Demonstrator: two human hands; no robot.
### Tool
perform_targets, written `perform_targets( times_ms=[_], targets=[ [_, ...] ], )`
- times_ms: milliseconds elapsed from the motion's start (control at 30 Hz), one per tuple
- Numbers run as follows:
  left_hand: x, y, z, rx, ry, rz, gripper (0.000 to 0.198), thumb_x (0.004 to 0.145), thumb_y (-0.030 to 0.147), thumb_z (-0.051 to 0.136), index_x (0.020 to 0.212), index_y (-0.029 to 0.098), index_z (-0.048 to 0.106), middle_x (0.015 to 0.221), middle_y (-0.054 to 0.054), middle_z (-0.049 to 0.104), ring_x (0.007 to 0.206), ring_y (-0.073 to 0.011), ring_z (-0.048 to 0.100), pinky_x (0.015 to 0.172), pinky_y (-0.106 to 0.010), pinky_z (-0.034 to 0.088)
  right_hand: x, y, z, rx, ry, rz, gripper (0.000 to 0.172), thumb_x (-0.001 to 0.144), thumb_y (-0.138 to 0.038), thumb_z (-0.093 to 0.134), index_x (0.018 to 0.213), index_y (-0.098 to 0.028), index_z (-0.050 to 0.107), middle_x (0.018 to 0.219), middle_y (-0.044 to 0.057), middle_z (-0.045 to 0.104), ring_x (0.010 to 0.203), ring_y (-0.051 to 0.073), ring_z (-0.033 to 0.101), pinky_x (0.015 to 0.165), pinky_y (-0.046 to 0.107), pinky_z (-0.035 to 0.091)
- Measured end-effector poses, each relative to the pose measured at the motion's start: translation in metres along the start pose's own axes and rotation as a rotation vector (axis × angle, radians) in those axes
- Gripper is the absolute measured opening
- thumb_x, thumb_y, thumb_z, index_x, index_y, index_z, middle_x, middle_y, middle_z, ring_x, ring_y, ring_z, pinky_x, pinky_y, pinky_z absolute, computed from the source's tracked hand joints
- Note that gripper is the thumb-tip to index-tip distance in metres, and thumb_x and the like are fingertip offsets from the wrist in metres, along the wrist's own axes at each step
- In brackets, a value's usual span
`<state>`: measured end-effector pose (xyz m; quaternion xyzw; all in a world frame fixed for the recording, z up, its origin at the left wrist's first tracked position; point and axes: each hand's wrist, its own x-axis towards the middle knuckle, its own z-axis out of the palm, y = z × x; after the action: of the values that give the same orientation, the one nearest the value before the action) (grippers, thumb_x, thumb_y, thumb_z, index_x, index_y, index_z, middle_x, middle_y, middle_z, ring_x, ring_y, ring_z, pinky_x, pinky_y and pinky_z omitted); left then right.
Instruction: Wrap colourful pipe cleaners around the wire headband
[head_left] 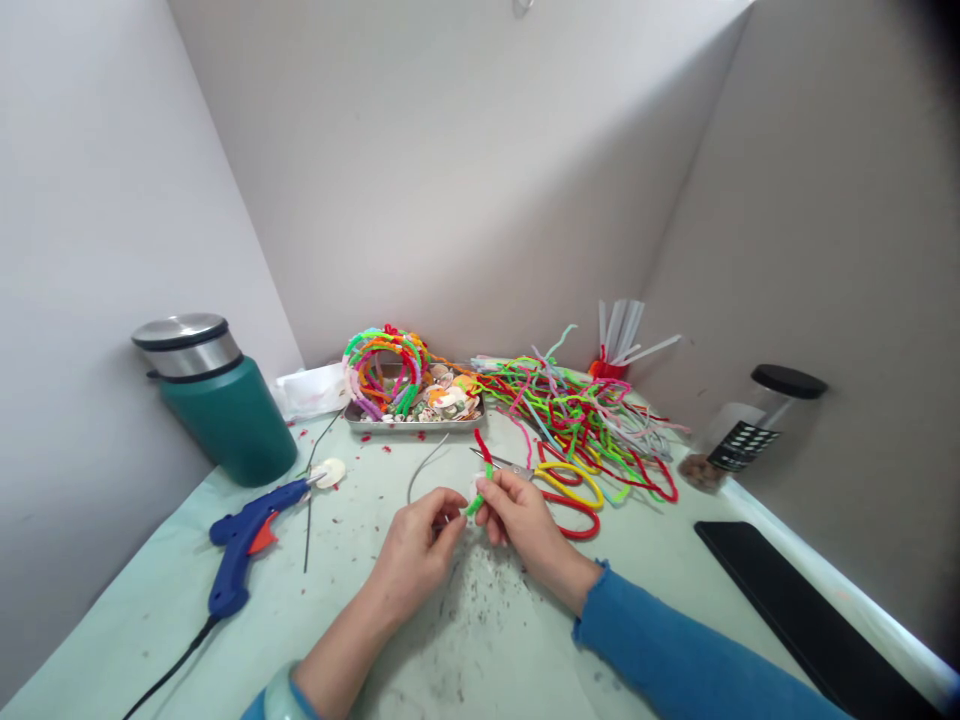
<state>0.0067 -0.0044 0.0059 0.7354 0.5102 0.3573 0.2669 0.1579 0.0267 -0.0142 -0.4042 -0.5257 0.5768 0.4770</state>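
A blue sleeve (pixel 675 650) leads to the right hand (pixel 517 515), pinched shut on a fuzzy green pipe cleaner (pixel 473 505) held just above the table (pixel 337 620). The left hand (pixel 416 545) pinches its other end, seemingly to steady it. Metal scissors (pixel 534 472) with looped handles lie just beyond, within reach.

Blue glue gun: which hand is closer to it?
Left. The left hand is right of the blue plastic glue gun, apart from it; the right hand is farther right. Both pinch a green pipe cleaner.
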Motion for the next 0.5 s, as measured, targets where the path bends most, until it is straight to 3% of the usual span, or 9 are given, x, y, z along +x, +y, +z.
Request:
perform_targets(
  times_ms=[133, 500],
  targets=[
    [0.0001, 0.0007, 0.0002, 0.031, -0.002, 0.024, 0.017, 0.082, 0.021, 0.044, 0.079, 0.017, 0.059, 0.073, -0.001, 0.060, 0.067, -0.0131, 0.053, 0.063, -0.023, 0.038, 0.0001, 0.0002, -0.0002, -0.002, 0.000, 0.000, 0.030, 0.078, -0.045, 0.053, 0.067, -0.017, 0.046, 0.052, -0.004, 0.057, 0.033, 0.005, 0.044, 0.033, 0.016, 0.029],
    [0.0015, -0.0020, -0.0015, 0.040, -0.053, -0.026, 0.022, 0.082, 0.024, 0.043, 0.072, 0.017, 0.060, 0.065, 0.001, 0.057, 0.060, -0.0124, 0.049, 0.057, -0.022, 0.034, 0.0009, 0.0022, 0.0004, -0.041, -0.021, 0.012, 0.031, 0.078, -0.046, 0.052, 0.068, -0.018, 0.046, 0.052, -0.004, 0.058, 0.033, 0.006, 0.044, 0.032, 0.016, 0.028]
  ],
)
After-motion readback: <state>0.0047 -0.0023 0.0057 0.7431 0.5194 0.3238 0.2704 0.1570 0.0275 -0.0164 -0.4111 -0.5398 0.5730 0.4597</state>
